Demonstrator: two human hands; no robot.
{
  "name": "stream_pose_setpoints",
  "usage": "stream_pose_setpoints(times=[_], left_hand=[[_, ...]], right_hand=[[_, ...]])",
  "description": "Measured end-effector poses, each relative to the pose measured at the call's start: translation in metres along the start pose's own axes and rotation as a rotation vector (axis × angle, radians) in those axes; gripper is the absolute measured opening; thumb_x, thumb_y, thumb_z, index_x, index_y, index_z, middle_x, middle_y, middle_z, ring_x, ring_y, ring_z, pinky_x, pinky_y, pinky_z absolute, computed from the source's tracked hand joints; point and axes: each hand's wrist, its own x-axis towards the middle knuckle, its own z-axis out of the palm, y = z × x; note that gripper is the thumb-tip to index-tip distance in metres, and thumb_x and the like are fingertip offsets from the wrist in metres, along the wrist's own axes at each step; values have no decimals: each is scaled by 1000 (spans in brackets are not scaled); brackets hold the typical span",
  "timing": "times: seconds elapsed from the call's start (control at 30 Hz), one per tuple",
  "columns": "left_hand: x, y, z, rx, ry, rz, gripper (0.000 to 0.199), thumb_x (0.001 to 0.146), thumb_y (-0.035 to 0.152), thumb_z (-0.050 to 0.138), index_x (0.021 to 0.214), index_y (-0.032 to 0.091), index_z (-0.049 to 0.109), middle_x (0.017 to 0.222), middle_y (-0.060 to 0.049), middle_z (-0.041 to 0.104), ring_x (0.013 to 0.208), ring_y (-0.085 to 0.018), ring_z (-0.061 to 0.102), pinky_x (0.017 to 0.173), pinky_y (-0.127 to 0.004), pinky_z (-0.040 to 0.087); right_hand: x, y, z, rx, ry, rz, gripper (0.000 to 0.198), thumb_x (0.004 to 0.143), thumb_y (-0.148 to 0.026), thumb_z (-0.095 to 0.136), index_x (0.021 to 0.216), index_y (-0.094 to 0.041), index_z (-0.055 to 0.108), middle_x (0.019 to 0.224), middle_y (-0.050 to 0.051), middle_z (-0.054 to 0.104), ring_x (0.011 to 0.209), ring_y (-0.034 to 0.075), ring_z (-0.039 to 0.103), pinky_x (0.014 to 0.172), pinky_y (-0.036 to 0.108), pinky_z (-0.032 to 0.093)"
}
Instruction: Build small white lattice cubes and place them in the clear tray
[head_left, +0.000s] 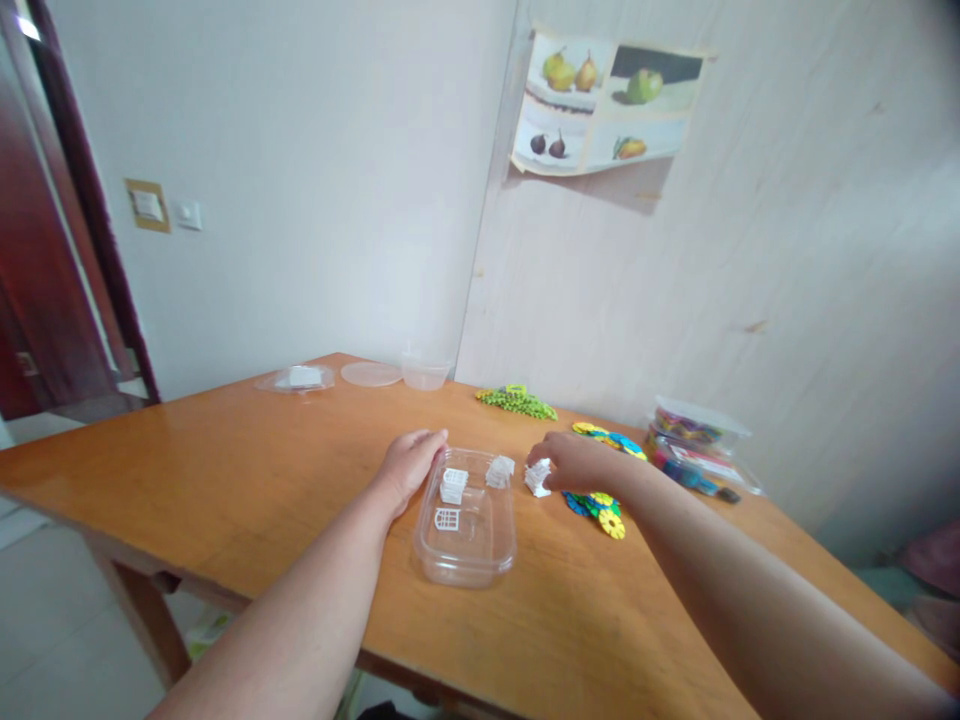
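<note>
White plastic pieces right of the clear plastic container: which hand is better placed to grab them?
Probably the right hand: it's at the white plastic pieces, while the left hand is at the clear plastic container.

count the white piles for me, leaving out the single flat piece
3: the first pile sits in the clear container, the second pile at its far right corner, the third pile at the right hand. That hand may hide more.
</note>
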Motion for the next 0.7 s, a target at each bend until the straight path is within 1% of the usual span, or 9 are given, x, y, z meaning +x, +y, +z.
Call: stream_pose_setpoints(times=[0.27, 0.43, 0.5, 0.6, 0.7], left_hand=[[0, 1, -1, 10, 3, 1, 33, 75, 49, 62, 62, 18, 58, 54, 3, 55, 54, -13, 50, 58, -25, 37], [0, 0, -1, 0, -4, 5, 34, 74, 50, 63, 63, 18, 59, 56, 2, 57, 55, -14, 51, 58, -25, 37], [0, -1, -1, -8, -4, 10, 36, 73, 51, 64, 63, 18, 58, 55, 3, 57, 54, -14, 51, 57, -25, 36], [1, -1, -1, -35, -5, 16, 36, 72, 51, 65, 63, 17, 59, 55, 3, 56, 55, -13, 50, 58, -26, 36], [1, 5, -1, -84, -27, 50, 32, 71, 49, 67, 68, 16, 64, 64, 0, 63, 65, -16, 56, 67, -27, 40]], right_hand=[[1, 5, 2, 25, 10, 31, 41, 73, -29, 63, 113, -27, 68, 114, 8, 65, 101, 25, 61, 82, 31, 44], [-1, 6, -2, 130, 114, 13, 34, 71, -27, 65, 104, -23, 69, 105, 7, 67, 91, 22, 62, 75, 30, 43], [-3, 2, -6, 233, 172, 0, 28, 70, -25, 65, 97, -20, 68, 97, 5, 67, 84, 19, 61, 69, 27, 43], [-5, -11, -12, 490, 258, -25, 20, 73, -26, 64, 92, -18, 63, 83, 2, 64, 73, 15, 58, 61, 24, 42], [-6, -30, -16, 795, 295, -85, 23, 76, -27, 64, 96, -18, 59, 82, 1, 63, 71, 13, 57, 58, 23, 42]])
